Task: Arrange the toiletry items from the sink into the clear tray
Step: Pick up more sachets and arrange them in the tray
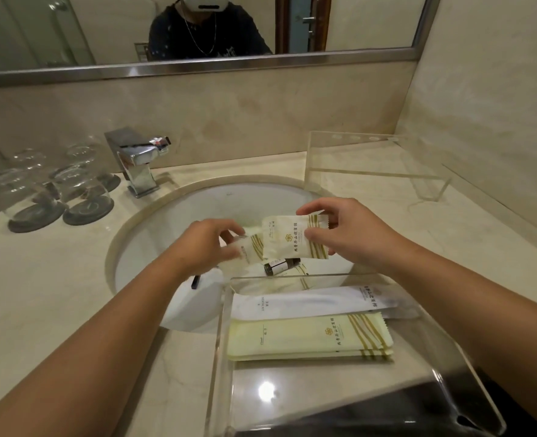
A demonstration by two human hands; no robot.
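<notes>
Head view: hands left (209,244), right (347,228) pinch sachets (289,239) over sink (197,201)

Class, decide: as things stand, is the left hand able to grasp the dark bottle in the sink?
Probably not yet: the left hand pinches a sachet, though the bottle lies close below with nothing resting on it.

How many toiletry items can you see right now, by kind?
Cream striped packets: 4, one per hand (left hand, right hand), two apparently stacked in the clear tray
White long packet: 1, in tray
Dark bottle: 1, in the sink
Total: 6 clearly seen; the sink may hide more.
</notes>
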